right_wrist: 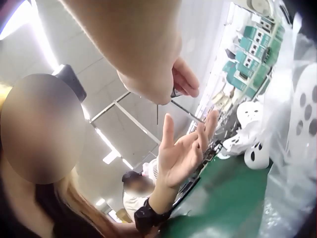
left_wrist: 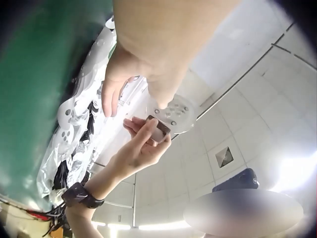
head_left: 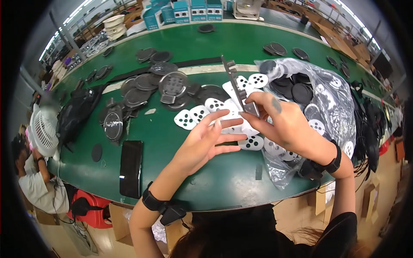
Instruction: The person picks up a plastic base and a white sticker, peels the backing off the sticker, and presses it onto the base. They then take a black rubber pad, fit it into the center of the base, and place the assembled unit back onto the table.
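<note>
My right hand [head_left: 284, 122] pinches the dark block-like end of a flat round piece [head_left: 235, 81] between thumb and fingers. The head view catches this piece edge-on, tilted up over the pile. Its pale face with small round studs [left_wrist: 173, 113] shows in the left wrist view. My left hand [head_left: 206, 139], palm up with fingers spread and holding nothing, is just left of the right fingertips; the right wrist view also shows this left hand [right_wrist: 182, 156] open. Beneath the hands lie several white pads with black dots [head_left: 186, 119].
A clear plastic bag [head_left: 333, 96] with white and black discs lies at right. Black round pieces [head_left: 137, 96] are heaped at left, near a phone [head_left: 130, 167] and a black disc [head_left: 97, 152]. Teal boxes [head_left: 198, 10] stand at the back. Another person [head_left: 41, 189] sits beside a white fan [head_left: 44, 129].
</note>
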A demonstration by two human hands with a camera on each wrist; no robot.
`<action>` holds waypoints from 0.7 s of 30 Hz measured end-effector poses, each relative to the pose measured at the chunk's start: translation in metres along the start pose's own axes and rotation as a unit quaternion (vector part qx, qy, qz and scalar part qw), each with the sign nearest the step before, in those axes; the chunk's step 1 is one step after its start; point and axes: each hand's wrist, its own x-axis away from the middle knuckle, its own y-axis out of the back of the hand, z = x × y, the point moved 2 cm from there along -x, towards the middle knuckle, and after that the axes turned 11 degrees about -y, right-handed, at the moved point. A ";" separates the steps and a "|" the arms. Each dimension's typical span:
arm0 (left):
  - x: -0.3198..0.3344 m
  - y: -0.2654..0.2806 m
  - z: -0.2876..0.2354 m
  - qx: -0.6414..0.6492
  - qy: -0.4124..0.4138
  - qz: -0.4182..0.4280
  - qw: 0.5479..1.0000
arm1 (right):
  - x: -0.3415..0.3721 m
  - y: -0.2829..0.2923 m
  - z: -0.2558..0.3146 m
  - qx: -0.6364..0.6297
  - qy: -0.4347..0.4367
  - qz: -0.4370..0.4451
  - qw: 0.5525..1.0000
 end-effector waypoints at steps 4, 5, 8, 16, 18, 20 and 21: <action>0.003 -0.004 0.015 0.055 -0.033 0.065 0.996 | 0.014 -0.003 0.014 0.153 0.044 0.079 0.984; 0.004 -0.009 0.012 -0.003 -0.007 0.035 0.999 | 0.018 -0.009 0.018 0.144 0.066 0.064 0.985; 0.000 -0.002 0.010 -0.079 -0.030 -0.028 0.996 | 0.014 -0.004 0.018 0.027 -0.039 0.161 0.986; -0.005 0.019 0.001 -0.156 -0.049 -0.148 0.975 | 0.022 -0.034 -0.088 0.074 -0.096 0.056 0.991; -0.006 0.026 0.004 -0.146 -0.071 -0.130 0.978 | 0.021 -0.040 -0.097 0.089 -0.053 0.016 0.995; -0.005 0.031 0.006 -0.190 -0.080 -0.108 0.972 | 0.021 -0.042 -0.100 0.066 -0.113 0.118 0.984; -0.005 0.025 0.002 -0.167 -0.065 -0.114 0.977 | 0.021 -0.042 -0.103 0.046 -0.120 0.130 0.983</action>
